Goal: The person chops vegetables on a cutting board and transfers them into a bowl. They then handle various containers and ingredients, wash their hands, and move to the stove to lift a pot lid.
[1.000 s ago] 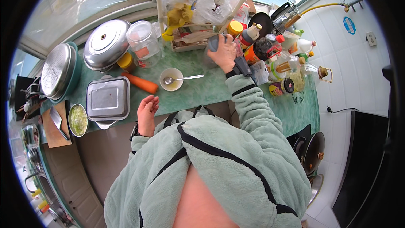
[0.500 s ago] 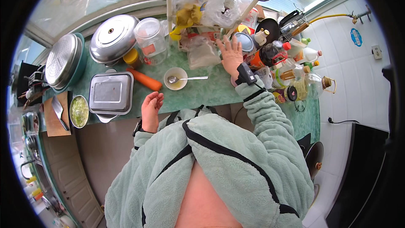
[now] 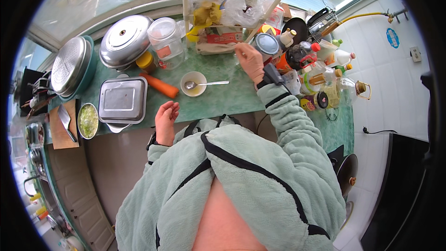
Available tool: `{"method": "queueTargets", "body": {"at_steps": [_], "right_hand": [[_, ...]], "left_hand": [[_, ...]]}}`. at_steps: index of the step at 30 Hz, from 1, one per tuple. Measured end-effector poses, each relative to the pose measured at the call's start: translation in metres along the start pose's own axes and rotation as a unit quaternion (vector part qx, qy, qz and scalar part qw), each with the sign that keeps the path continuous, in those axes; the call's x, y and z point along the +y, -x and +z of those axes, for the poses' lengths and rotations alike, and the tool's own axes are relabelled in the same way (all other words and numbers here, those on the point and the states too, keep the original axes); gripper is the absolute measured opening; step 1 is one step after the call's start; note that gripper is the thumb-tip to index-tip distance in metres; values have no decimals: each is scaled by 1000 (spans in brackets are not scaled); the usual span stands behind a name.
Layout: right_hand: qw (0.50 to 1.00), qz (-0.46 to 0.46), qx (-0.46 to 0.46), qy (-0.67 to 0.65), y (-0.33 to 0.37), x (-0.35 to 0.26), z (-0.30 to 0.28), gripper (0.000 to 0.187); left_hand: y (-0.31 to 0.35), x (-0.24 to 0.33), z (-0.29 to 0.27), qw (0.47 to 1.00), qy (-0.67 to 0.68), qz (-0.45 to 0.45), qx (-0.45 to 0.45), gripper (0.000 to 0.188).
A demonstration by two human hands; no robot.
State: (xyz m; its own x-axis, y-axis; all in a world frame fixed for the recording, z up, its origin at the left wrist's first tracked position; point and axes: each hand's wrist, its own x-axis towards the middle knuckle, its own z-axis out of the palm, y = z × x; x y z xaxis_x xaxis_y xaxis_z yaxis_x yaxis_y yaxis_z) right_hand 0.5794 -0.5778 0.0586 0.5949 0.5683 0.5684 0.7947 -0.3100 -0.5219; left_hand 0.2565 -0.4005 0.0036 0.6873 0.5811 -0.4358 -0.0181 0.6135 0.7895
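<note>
My right hand (image 3: pixel 251 62) hangs over the back of the green counter, its fingers drawn together. Whatever they pinch, if anything, cannot be made out. Right beside it stands a container with a grey-blue lid (image 3: pixel 267 43); to its left lies a carton with a red label (image 3: pixel 223 38). At the counter's front edge my left hand (image 3: pixel 166 120) is loosely curled with nothing in it. Nearest to that hand are a carrot (image 3: pixel 160 85) and a small white bowl (image 3: pixel 200 91), in which a metal spoon (image 3: pixel 216 83) leans over a little pale yellowish liquid.
Several bottles (image 3: pixel 335 73) crowd the right end. Leftward are a clear jar (image 3: pixel 166 49), a domed-lid pan (image 3: pixel 124 39), a rectangular metal box (image 3: pixel 122 101), a bowl of chopped greens (image 3: pixel 87 122) and a cleaver (image 3: pixel 65 118) on a cutting board (image 3: pixel 58 134). A rack holds plastic bags (image 3: pixel 246 9).
My right hand has gone from spread fingers to fingers drawn together. The clear plastic bag that lay before the carton is no longer seen there. My left hand has hardly moved.
</note>
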Motion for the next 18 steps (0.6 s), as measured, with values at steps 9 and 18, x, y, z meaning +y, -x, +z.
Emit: {"method": "queueTargets", "body": {"at_steps": [9,18], "right_hand": [[942,223,51,-247,11,-11,-19,14],[937,214,-23,-276,9,-40,22,16]], "left_hand": [[3,-9,-5,1000,6,-15,-7,26],[6,-2,-15,1000,19,-13,8,24]]}}
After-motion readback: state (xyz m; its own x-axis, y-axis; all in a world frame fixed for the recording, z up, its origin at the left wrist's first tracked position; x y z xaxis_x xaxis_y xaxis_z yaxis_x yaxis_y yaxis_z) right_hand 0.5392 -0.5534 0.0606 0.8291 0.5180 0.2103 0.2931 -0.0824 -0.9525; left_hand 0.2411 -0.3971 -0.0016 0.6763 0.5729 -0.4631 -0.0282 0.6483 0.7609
